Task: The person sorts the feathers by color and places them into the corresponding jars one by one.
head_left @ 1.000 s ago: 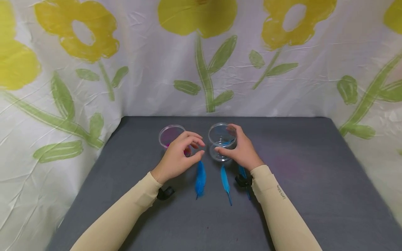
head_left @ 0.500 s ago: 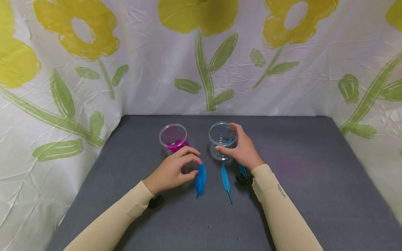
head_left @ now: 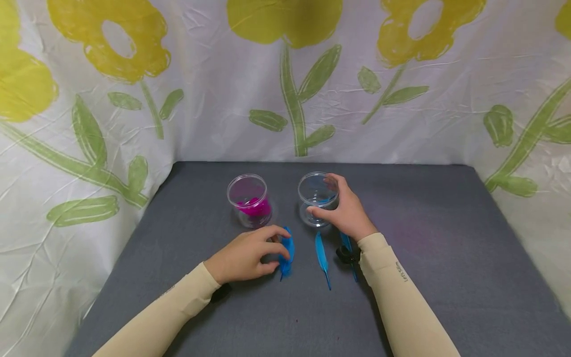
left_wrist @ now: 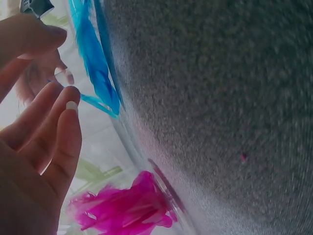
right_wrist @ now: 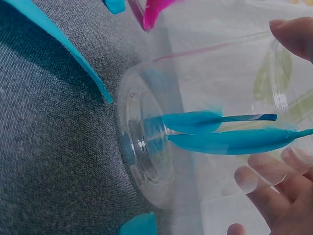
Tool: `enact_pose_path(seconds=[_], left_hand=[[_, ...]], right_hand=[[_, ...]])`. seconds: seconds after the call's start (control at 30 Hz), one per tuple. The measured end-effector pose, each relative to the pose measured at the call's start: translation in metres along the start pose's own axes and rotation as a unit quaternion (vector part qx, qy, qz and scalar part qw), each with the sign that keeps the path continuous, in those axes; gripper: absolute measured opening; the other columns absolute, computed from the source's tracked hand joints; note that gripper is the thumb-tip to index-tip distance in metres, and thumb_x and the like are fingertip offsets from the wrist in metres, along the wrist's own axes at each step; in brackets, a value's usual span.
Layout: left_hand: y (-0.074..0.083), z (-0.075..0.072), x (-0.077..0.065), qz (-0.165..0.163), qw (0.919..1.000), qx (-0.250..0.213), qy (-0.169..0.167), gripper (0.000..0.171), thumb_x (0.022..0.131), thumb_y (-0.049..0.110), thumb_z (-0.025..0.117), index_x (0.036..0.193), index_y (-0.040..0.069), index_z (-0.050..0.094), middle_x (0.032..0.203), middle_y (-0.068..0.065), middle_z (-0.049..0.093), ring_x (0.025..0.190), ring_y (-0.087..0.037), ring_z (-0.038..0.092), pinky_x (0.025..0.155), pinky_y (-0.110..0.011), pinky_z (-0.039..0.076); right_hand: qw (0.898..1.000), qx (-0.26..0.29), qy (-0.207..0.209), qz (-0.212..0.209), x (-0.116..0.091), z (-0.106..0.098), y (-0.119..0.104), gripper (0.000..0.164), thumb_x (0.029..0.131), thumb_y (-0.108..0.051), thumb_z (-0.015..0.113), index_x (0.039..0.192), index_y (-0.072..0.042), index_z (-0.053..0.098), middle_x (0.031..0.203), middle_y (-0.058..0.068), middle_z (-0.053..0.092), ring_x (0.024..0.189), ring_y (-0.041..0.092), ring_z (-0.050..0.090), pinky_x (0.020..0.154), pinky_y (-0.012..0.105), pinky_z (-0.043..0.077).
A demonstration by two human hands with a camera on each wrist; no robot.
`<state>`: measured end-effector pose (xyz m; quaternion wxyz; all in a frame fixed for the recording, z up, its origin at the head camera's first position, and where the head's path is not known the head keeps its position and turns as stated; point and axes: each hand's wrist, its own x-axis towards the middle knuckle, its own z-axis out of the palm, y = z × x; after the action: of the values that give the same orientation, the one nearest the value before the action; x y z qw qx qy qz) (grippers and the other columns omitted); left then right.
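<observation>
In the head view my right hand (head_left: 348, 213) grips a clear plastic cup (head_left: 305, 204), thumb on the near side and fingers round the far side. Blue feathers (right_wrist: 220, 142) show through its wall in the right wrist view. My left hand (head_left: 247, 253) reaches over a blue feather (head_left: 287, 250) on the table, its thumb and fingers bent loosely and apart. The left wrist view shows a gap between thumb and fingertips. A second blue feather (head_left: 321, 258) lies further right, and a third feather (head_left: 346, 242) is partly hidden by my right wrist.
A second clear cup (head_left: 234, 198) stands back left, with bright pink feathers (head_left: 255, 206) in it. The table (head_left: 446, 277) has a dark grey cloth. A white curtain (head_left: 200, 124) with yellow flowers hangs behind and at both sides.
My left hand has come back from beside the left cup, toward me, down to the leftmost blue feather. My right hand stays on its cup.
</observation>
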<state>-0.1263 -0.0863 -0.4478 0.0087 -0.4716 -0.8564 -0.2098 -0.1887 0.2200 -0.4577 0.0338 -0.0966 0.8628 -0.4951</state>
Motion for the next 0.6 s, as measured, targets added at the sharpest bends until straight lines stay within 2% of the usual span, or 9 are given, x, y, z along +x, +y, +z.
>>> enact_pose_path(seconds=[0.27, 0.6], left_hand=[[0.005, 0.004, 0.002, 0.011, 0.9994, 0.023, -0.024, 0.021, 0.094, 0.018, 0.084, 0.109, 0.031, 0.081, 0.143, -0.002, 0.065, 0.112, -0.013, 0.066, 0.098, -0.035, 0.06], [0.008, 0.012, 0.002, 0.014, 0.9978, 0.037, -0.053, 0.024, 0.094, 0.016, 0.084, 0.107, 0.035, 0.082, 0.151, -0.001, 0.062, 0.122, -0.018, 0.066, 0.103, -0.038, 0.06]], right_hand=[[1.0, -0.012, 0.009, 0.003, 0.001, 0.001, 0.0, 0.112, 0.084, -0.068, 0.084, 0.169, -0.026, 0.024, 0.172, 0.002, 0.042, 0.16, 0.029, 0.04, 0.126, 0.062, 0.038], [1.0, -0.014, 0.007, -0.002, 0.002, 0.0, 0.002, 0.113, 0.085, -0.067, 0.084, 0.17, -0.024, 0.023, 0.172, 0.003, 0.042, 0.16, 0.03, 0.04, 0.127, 0.062, 0.037]])
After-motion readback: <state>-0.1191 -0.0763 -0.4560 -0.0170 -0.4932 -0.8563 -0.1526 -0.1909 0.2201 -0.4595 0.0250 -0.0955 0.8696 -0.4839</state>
